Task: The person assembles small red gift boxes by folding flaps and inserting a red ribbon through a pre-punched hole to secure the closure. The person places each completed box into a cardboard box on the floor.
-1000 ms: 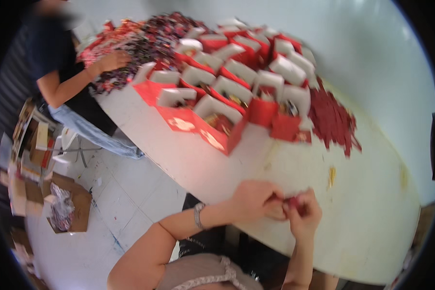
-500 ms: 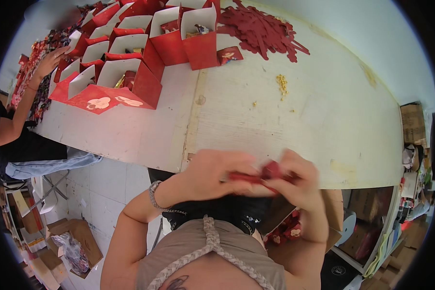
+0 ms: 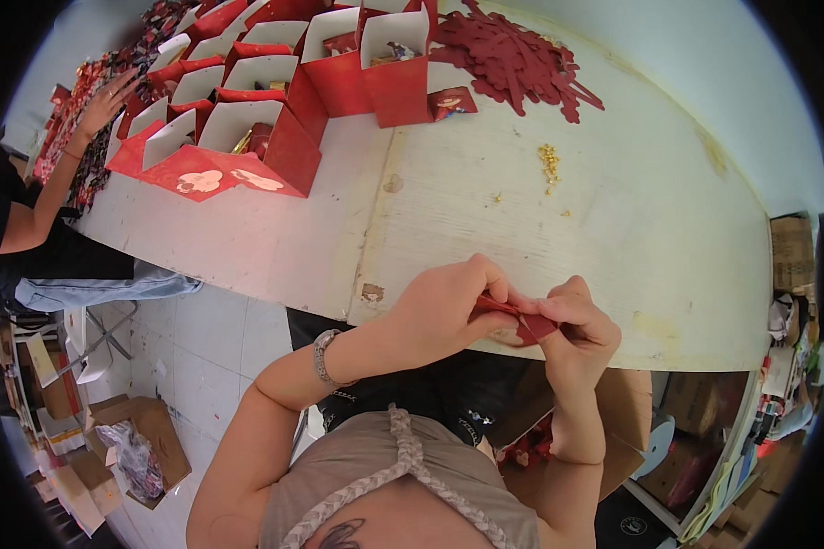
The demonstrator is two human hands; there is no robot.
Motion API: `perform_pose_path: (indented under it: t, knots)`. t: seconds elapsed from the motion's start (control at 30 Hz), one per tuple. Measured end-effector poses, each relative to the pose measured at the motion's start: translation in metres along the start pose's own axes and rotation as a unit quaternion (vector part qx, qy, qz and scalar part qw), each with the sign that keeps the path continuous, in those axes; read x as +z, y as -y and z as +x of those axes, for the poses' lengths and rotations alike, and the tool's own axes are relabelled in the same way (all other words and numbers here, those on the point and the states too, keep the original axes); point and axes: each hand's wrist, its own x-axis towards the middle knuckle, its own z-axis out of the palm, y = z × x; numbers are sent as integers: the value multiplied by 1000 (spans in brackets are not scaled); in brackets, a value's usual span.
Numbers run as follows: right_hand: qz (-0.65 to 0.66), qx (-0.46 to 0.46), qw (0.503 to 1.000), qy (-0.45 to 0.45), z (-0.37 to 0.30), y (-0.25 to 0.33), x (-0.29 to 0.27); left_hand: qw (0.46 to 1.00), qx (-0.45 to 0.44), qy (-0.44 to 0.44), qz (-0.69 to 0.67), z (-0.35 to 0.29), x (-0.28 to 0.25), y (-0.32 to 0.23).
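The fingers (image 3: 496,275) of the left hand (image 3: 444,300) and of the right hand (image 3: 578,329) were pinched on a small, folded, dark-red, paper-like piece (image 3: 537,327), held just above the near edge of the cream-white, worn table (image 3: 467,229). It was gripped from both sides, apparently so that it was steadied by one hand and shaped by the other; its full outline was hidden.

On the table's far part, flat dark-red strips (image 3: 522,64) were heaped loosely, probably for easy picking. Between them and the near edge, tiny gold-coloured pieces (image 3: 547,165) were scattered. At the table's far left, open red card boxes with white insides (image 3: 288,157) were packed closely, seemingly to save room; by them the way to a mixed, glossy pile (image 3: 62,142), over which a co-worker's hand (image 3: 106,107) was held, was partly blocked.
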Motion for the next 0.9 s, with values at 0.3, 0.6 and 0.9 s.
perform_pose_path:
  t: [0.3,0.6,0.9]
  knots:
    - [-82,16,995,60,2,-1,-26,986,-35,129,-100,22,2,5]
    - [-229,-168,959,-4,-7,-6,-32,918,-17,-75,389,144,-43,52]
    - [-430,142,841,296,-74,35,-143,841,-29,-49,538,157,-68,74]
